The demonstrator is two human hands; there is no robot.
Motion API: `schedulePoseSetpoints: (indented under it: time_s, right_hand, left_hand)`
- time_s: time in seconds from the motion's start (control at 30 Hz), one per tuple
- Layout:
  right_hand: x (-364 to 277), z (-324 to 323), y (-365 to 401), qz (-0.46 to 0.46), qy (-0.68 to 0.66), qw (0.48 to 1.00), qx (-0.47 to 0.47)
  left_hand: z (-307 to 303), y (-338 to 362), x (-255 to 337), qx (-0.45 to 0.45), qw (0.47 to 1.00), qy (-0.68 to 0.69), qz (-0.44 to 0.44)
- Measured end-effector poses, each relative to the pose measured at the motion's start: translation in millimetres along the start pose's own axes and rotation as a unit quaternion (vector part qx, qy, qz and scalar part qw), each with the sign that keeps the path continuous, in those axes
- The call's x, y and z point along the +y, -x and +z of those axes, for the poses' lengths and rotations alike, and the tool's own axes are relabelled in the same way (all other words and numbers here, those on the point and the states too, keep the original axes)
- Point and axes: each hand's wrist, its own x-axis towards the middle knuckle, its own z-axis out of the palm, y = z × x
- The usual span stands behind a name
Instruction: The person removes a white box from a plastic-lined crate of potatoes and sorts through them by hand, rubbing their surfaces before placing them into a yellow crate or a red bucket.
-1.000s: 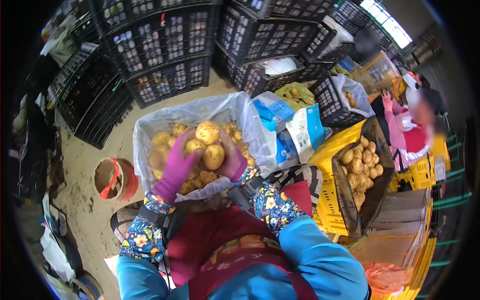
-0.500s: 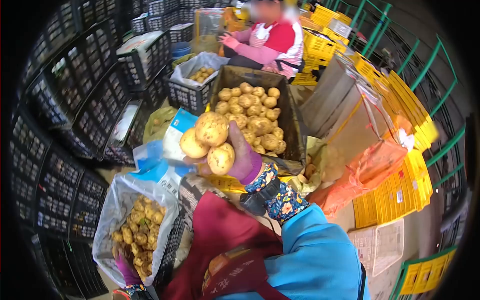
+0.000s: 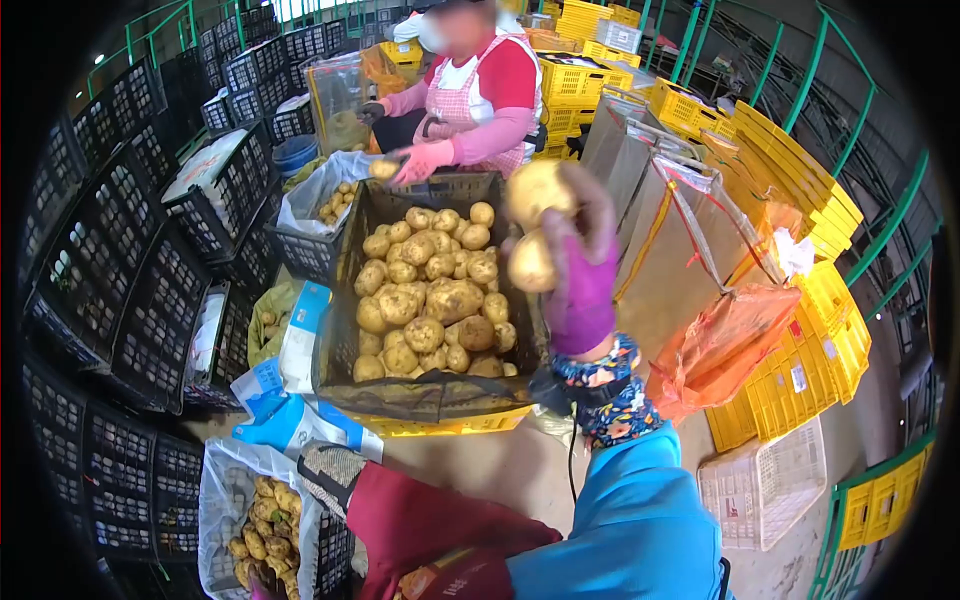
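My right hand (image 3: 580,270), in a purple glove, is raised over the right edge of a dark crate (image 3: 340,340) heaped with yellow potatoes (image 3: 430,290). The hand is shut on potatoes (image 3: 538,192); two show, one above the other. A plastic-lined bag of smaller potatoes (image 3: 262,530) stands at the lower left beside my red apron (image 3: 430,530). My left hand cannot be seen.
Across the crate another person (image 3: 470,90) in pink gloves holds a potato (image 3: 385,168). Black crates (image 3: 100,290) are stacked on the left, yellow crates (image 3: 800,370) on the right. An orange bag (image 3: 720,340) and a white basket (image 3: 760,485) lie to the right.
My view has swung right, from the bag to the dark crate. My right hand has carried the potatoes up and to the right, over the crate's edge. My left hand has dropped out of view.
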Motion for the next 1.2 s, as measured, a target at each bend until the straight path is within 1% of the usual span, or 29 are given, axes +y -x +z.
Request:
schedulePoseSetpoints:
  time_s: [0.03,0.1,0.13,0.2,0.23,0.27,0.33,0.37,0.4,0.47,0.53,0.57,0.6,0.63,0.67,0.7,0.73,0.77,0.8,0.83,0.87,0.9,0.97,1.0,1.03,1.07,1.13,1.17,1.2]
  right_hand:
    - [-10.0,-12.4,-25.3,-0.134,0.107,0.984,0.051]
    - [-28.7,-40.5,-96.8,-0.314,0.185,0.922,0.13]
    - [-32.5,-57.3,-140.3,-0.385,0.22,0.879,0.176]
    - [-18.3,-106.8,-234.3,-0.456,0.374,0.779,0.212]
    - [-8.3,-125.0,-260.9,-0.307,0.52,0.765,0.224]
    - [-0.1,-135.0,-277.4,-0.146,0.642,0.717,0.228]
    - [11.2,-135.3,-286.0,-0.105,0.64,0.738,0.185]
    - [20.5,-120.0,-279.1,-0.307,0.568,0.744,0.171]
    - [34.4,-100.8,-269.8,-0.311,0.542,0.767,0.141]
    - [52.3,-44.0,-235.5,-0.32,0.456,0.828,0.069]
    - [72.2,43.3,-149.1,-0.208,0.332,0.917,-0.07]
    - [76.5,76.4,-111.1,-0.341,0.399,0.847,-0.09]
    - [89.3,115.3,-71.3,-0.351,0.352,0.858,-0.132]
    - [100.8,153.0,-31.4,-0.357,0.303,0.866,-0.175]
    - [104.1,188.4,10.4,-0.231,0.191,0.906,-0.298]
    - [107.3,222.7,50.9,-0.079,0.086,0.92,-0.374]
    - [97.2,255.9,97.6,-0.004,0.041,0.885,-0.464]
    - [88.8,289.6,143.5,0.079,0.009,0.839,-0.539]
    - [78.3,318.7,185.2,0.097,0.015,0.806,-0.584]
    - [85.2,347.2,225.8,0.076,-0.068,0.759,-0.643]
    - [111.9,365.8,271.3,0.084,-0.119,0.728,-0.67]
    - [100.1,369.1,290.1,0.154,-0.084,0.673,-0.718]
    - [100.8,381.0,343.1,0.151,-0.099,0.625,-0.759]
    - [100.9,390.8,359.8,0.139,-0.099,0.574,-0.801]
    - [96.4,396.7,376.5,0.208,-0.095,0.524,-0.82]
    - [102.8,399.5,395.3,0.207,-0.098,0.517,-0.825]
    - [123.2,392.5,425.1,0.208,-0.097,0.502,-0.834]
    - [122.0,395.1,425.0,0.186,-0.074,0.488,-0.85]
    - [127.4,394.8,429.3,0.184,-0.065,0.483,-0.854]
  left_hand:
    - [6.6,1.5,4.2,-0.001,1.0,-0.01,0.0]
    - [15.2,4.7,11.4,-0.002,1.0,-0.024,0.002]
    - [16.7,6.4,13.6,-0.004,1.0,-0.031,0.001]
    - [20.3,9.0,18.9,-0.007,0.999,-0.041,0.003]
    - [23.0,8.8,20.2,-0.01,0.999,-0.043,0.004]
    - [22.8,8.7,20.9,-0.012,0.999,-0.044,0.009]
    - [14.8,8.8,25.8,-0.017,0.999,-0.045,0.017]
    - [7.4,8.7,26.3,-0.02,0.999,-0.045,0.023]
    - [-2.1,7.1,26.2,-0.019,0.999,-0.039,0.031]
    - [-33.6,3.6,31.9,-0.027,0.997,-0.034,0.062]
    - [-64.1,-10.4,45.1,-0.057,0.992,-0.036,0.111]
    - [-54.1,6.3,58.9,-0.005,0.996,-0.015,0.093]
    - [-71.1,1.6,58.4,-0.073,0.989,0.012,0.125]
    - [-125.7,-41.6,23.7,-0.063,0.94,-0.207,0.263]
    - [-105.3,-2.7,44.4,-0.111,0.964,-0.051,0.234]
    - [-96.4,24.4,59.7,0.008,0.987,0.063,0.147]
    - [-106.5,32.7,63.8,0.087,0.988,0.048,0.12]
    - [-145.0,9.8,47.9,0.054,0.991,0.041,0.116]
    - [-150.6,17.0,54.8,0.116,0.989,0.04,0.088]
    - [-160.4,16.3,56.5,0.16,0.983,0.046,0.073]
    - [-171.0,10.6,57.8,0.191,0.979,0.047,0.061]
    - [-168.6,3.2,52.1,0.185,0.979,-0.025,0.087]
    - [-179.9,-15.6,33.3,0.163,0.963,-0.172,0.128]
    - [-175.0,-23.2,32.9,0.151,0.938,-0.261,0.173]
    - [-172.6,-24.0,30.4,0.139,0.893,-0.391,0.176]
    - [-147.3,-14.9,50.9,0.122,0.831,-0.512,0.18]
    - [-131.9,-38.4,29.6,0.106,0.686,-0.694,0.191]
    - [-130.8,-52.2,18.5,0.097,0.597,-0.771,0.199]
    - [-135.9,-67.4,6.0,0.095,0.577,-0.793,0.172]
